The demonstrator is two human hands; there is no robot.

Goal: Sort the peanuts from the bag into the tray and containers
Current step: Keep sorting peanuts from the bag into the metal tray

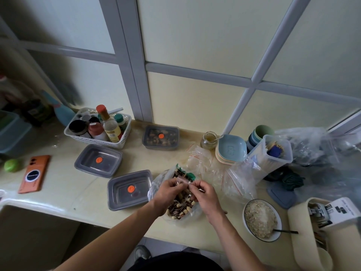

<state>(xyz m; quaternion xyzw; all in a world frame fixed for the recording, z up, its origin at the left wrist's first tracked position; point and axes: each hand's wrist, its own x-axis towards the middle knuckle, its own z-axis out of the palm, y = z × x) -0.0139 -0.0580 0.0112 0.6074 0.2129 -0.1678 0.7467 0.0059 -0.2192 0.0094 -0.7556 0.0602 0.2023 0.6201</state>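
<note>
Evidently the bag is at the opening stage. It lies on the counter close to the front edge, full of pale peanuts mixed with dark striped seeds, and both hands work at its mouth. The left hand pinches one lip of the clear plastic between thumb and fingertips. The right hand pinches the opposite lip, fingers curled in close. Neither holds a peanut yet.

To do this well, the person should pull the two lips apart evenly and low, with the bag's bottom resting on the counter. It sits near the edge, so a sharp tug could tip the mix onto the floor. Rolling the mouth back into a cuff would hold it wide and free both hands for picking.

Three grey containers stand to the left. The near one, just beside the bag, and the middle one beyond it both look empty with lids on. The far one at the back of the counter already holds a dark mix. Those lids likely need lifting before any sorting starts. Which thing serves as the tray cannot be told; a stack of small dishes stands behind the bag to the right.
</note>
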